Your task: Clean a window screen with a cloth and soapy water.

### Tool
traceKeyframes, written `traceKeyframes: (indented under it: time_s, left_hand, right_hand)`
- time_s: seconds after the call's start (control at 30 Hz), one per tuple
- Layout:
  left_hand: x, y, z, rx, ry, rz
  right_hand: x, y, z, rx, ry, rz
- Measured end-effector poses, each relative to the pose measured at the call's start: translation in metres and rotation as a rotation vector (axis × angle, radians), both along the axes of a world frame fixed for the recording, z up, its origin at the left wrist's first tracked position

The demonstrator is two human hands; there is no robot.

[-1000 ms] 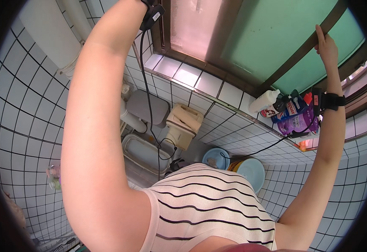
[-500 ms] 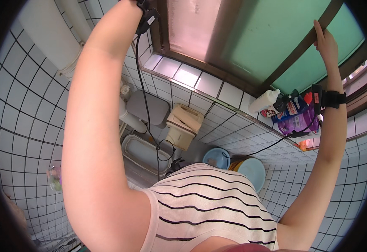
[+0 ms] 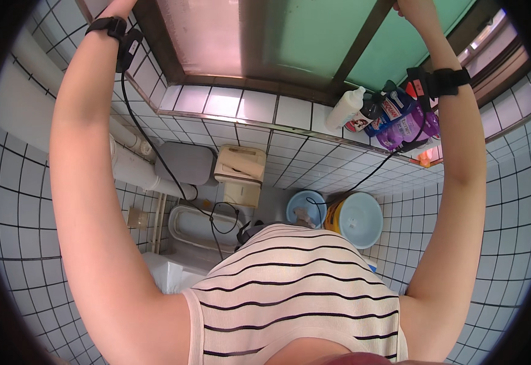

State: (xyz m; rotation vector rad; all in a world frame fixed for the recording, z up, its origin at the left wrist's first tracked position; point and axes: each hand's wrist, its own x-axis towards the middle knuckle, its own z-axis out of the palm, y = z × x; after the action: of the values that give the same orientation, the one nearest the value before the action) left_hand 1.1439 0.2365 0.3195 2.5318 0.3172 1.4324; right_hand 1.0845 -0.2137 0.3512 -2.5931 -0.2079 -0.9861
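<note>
My right hand (image 3: 417,11) is raised to the window at the upper right, its fingers curled at the dark upright bar of the sliding window sash (image 3: 362,42). Green-tinted frosted glass (image 3: 305,39) fills the pane beside that bar. My left hand (image 3: 120,7) reaches up at the upper left, near the window's left frame (image 3: 161,45); the picture's top edge cuts off its fingers. A black strap with a small device and a cable sits on each wrist.
On the tiled sill (image 3: 217,100) stand a white bottle (image 3: 346,108), a blue bottle (image 3: 393,106) and a purple pouch (image 3: 399,131). Below are a beige bin (image 3: 241,164), a grey lid (image 3: 185,163), a blue basin (image 3: 296,204) and a yellow bucket (image 3: 333,214) beside a pale-blue basin (image 3: 361,219). White pipes (image 3: 134,164) run at left.
The view has turned, shifting the window and sill leftward and up. My left arm now appears farther left, with the wrist lower in view. My right hand is still at the sash bar.
</note>
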Motion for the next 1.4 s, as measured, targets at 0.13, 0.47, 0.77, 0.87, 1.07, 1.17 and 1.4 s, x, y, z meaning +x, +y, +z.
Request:
traceKeyframes:
  time_s: [0.13, 0.47, 0.77, 0.87, 1.07, 1.17, 1.4]
  left_hand:
    - [0.035, 0.003, -0.008, 0.516, 0.07, -0.034]
    - [-0.04, -0.019, -0.016, -0.136, 0.096, 0.088]
    - [-0.033, -0.02, -0.006, -0.219, 0.161, 0.062]
    - [-0.031, -0.021, -0.005, -0.242, 0.167, 0.058]
    - [-0.038, -0.028, -0.004, -0.276, 0.143, 0.039]
    - [-0.039, -0.028, 0.0, -0.231, 0.128, -0.007]
    - [-0.037, -0.043, 0.008, -0.249, 0.129, -0.018]
  right_hand:
    - [0.065, -0.048, -0.012, -0.387, -0.086, -0.101]
    - [0.005, -0.014, -0.033, -0.138, -0.221, -0.058]
    - [0.016, -0.012, -0.028, -0.153, -0.219, -0.05]
    - [0.019, -0.01, -0.027, -0.147, -0.203, -0.05]
    - [0.019, -0.013, -0.027, -0.132, -0.155, -0.071]
    - [0.019, -0.019, -0.029, -0.127, -0.147, -0.094]
    - [0.004, -0.031, -0.028, -0.072, -0.126, -0.064]
